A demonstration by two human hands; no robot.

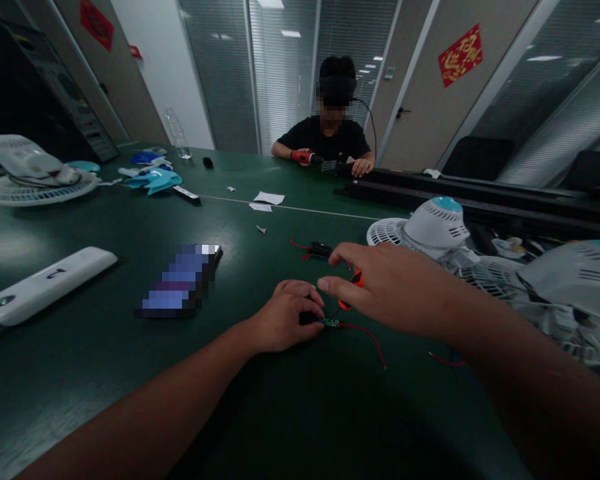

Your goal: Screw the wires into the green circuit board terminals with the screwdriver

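Green circuit board lies on the dark table, mid-front. The left hand is curled, its fingertips pinning the board's near end. Right hand is half open over an orange-handled tool; its grip can't be made out.

Risk: the thin red wires could snag on the tool and tear off the board.

Count: one board, one tool, three white fans, one co-worker.

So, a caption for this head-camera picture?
Left hand pins a wired circuit board on the table; right hand holds an orange-handled tool.
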